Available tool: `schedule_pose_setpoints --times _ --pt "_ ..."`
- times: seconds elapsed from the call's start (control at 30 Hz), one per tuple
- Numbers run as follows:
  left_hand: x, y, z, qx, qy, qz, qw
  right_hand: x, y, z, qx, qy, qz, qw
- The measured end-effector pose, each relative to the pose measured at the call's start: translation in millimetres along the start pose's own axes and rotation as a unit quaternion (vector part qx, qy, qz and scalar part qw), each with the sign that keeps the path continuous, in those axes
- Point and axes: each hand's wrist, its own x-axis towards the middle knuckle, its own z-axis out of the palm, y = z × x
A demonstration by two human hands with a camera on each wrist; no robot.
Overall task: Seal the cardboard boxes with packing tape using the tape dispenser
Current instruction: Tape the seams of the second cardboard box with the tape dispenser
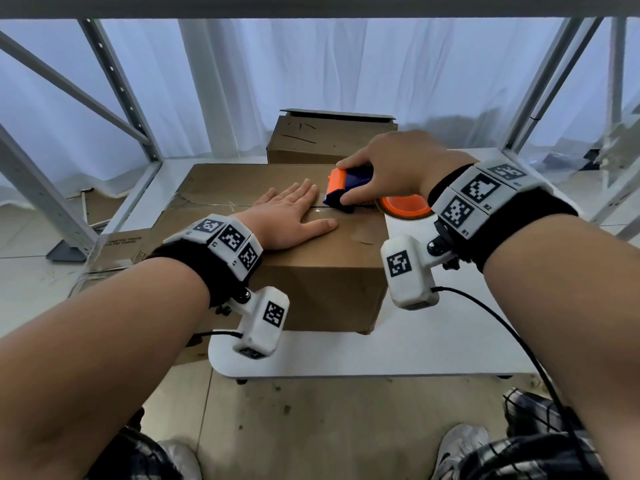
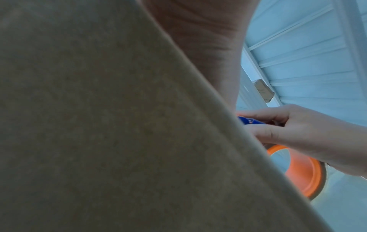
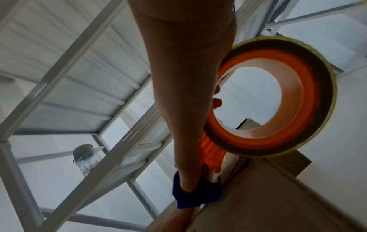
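Observation:
A closed brown cardboard box (image 1: 322, 282) sits on the low white table (image 1: 381, 355). My left hand (image 1: 294, 213) lies flat on the box top, fingers straight, pressing the flaps by the centre seam. My right hand (image 1: 384, 171) grips the orange and blue tape dispenser (image 1: 349, 188), whose nose touches the seam near the box's right edge. Its tape roll (image 1: 405, 207) hangs past that edge. In the right wrist view the tape roll (image 3: 309, 97) and blue dispenser nose (image 3: 198, 193) sit against the box (image 3: 278, 200). The left wrist view is mostly filled by the box side (image 2: 99, 125), with the right hand (image 2: 294, 135) beyond.
A second cardboard box (image 1: 329, 136) stands behind the first, its top flap slightly raised. Grey metal shelf uprights (image 1: 117, 88) frame both sides. Flattened cardboard (image 1: 121, 247) lies on the floor to the left. My shoes (image 1: 460, 445) are below the table's front edge.

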Motion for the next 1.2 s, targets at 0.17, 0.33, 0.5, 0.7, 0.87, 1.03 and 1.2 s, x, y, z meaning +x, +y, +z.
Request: schedule_pose_setpoints --times 0.17,0.33,0.5,0.7,0.87,1.03,1.2 --pt "-0.3 0.2 -0.8 0.003 -0.005 -0.002 1.000 -14.6 12.0 -2.2 0.005 0.001 0.006 1.000" --pt "0.6 3.4 -2.1 0.006 -0.004 -0.011 1.000 -29.8 23.2 -1.3 -0.021 0.006 0.017 1.000" --pt "-5.1 -4.5 -1.8 -0.003 0.009 -0.033 0.999 -29.3 32.4 9.0 0.047 0.016 0.039 0.998" --pt "-19.2 -43.1 -5.5 -0.008 0.014 -0.124 0.992 -25.5 41.7 24.6 0.097 0.035 0.047 0.994" --pt "-14.8 -36.1 -4.3 -0.004 0.015 -0.141 0.990 -24.5 44.1 29.7 0.103 0.036 0.052 0.993" --pt "-13.2 -33.1 -4.7 -0.002 0.011 -0.148 0.989 -25.8 44.5 32.5 0.104 0.040 0.052 0.992" --pt "-13.6 -25.2 -4.5 -0.002 0.013 -0.120 0.993 -28.4 47.7 39.5 0.132 0.052 0.060 0.988"
